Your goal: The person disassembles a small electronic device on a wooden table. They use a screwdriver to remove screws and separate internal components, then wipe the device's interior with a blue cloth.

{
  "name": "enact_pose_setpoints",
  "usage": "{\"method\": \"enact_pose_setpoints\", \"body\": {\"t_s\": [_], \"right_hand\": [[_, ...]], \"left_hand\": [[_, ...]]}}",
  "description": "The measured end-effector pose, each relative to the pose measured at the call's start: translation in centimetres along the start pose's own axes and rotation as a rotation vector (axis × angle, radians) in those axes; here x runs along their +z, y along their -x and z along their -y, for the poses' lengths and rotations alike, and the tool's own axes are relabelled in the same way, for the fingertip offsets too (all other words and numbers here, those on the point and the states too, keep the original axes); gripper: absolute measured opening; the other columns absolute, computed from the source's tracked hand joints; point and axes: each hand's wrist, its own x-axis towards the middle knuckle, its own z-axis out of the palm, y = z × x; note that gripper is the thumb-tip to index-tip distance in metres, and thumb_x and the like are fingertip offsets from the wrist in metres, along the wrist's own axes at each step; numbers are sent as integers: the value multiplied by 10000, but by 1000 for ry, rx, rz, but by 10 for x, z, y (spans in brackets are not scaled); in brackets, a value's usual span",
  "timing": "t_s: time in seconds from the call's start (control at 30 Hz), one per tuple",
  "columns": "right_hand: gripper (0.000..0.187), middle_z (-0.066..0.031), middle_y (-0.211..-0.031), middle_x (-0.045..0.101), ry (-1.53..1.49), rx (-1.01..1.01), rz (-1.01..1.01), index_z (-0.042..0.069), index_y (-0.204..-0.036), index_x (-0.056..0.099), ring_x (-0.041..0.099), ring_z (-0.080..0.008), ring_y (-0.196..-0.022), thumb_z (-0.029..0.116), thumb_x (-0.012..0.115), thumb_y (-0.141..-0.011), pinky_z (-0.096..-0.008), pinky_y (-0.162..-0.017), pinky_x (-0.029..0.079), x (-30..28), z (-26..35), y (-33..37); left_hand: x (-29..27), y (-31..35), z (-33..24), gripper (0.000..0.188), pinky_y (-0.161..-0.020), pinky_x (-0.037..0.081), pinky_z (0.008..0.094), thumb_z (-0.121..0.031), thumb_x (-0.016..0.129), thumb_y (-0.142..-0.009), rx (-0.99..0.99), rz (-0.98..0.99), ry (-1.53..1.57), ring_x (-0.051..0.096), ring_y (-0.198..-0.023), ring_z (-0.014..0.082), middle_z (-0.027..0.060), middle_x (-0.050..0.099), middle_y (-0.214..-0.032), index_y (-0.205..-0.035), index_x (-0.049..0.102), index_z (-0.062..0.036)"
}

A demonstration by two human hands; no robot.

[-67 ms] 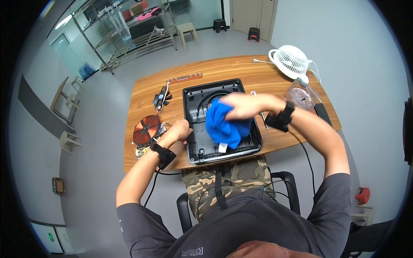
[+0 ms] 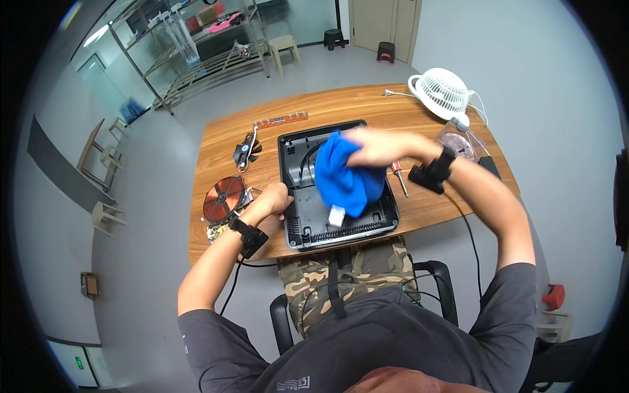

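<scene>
An open, shallow black plastic housing (image 2: 308,229) lies on the table in front of me, looking like the bottom shell of an induction cooker. My left hand (image 2: 278,198) is closed at its left edge, fingers curled against the rim. A crumpled blue cloth (image 2: 344,175) with a white tag hangs from my right hand (image 2: 381,147), which is shut on it. The cloth covers the housing's right half and hides much of the round vent there. Slight motion blur softens the right hand.
Left of the housing are a copper coil (image 2: 223,198), a small black fan (image 2: 245,154) and a narrow circuit strip (image 2: 282,120). A screwdriver (image 2: 400,181) lies to the right. Farther right stand a clear container (image 2: 460,145), a black slab (image 2: 490,168) and a white slotted basket-like thing (image 2: 443,92).
My right hand and the blue cloth have shifted slightly right and away from me, uncovering more of the screwdriver. My left hand stays on the housing's edge.
</scene>
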Motion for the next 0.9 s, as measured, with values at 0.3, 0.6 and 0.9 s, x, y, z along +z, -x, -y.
{"method": "enact_pose_setpoints", "body": {"t_s": [0.3, 0.6, 0.9], "right_hand": [[327, -83, -1074, 699, -22, 326, -682, 23, -1179, 666, 640, -164, -977, 242, 612, -942, -336, -910, 513, -140, -34, 56], [250, -134, -1041, 717, 216, 455, -428, 30, -1093, 668, 660, -233, -994, 113, 594, -869, -370, -916, 510, -122, -158, 60], [851, -330, -1314, 583, 445, 867, -283, -68, -1410, 413, 575, -429, -1244, 502, 697, -845, -438, -1061, 452, -77, -249, 47]], "left_hand": [[-2, 3, -5, 417, -678, 595, 376, -253, 586, -992, -17, 15, 27, 734, -625, 250, 189, 706, -652, -862, 673, 133], [8, -6, 6, 425, -730, 578, 370, -271, 575, -999, -43, 11, -6, 742, -692, 255, 135, 689, -587, -796, 693, 83], [10, -11, 3, 415, -721, 576, 383, -291, 576, -1007, -76, 13, 24, 741, -690, 260, 144, 698, -609, -826, 714, 56]]}}
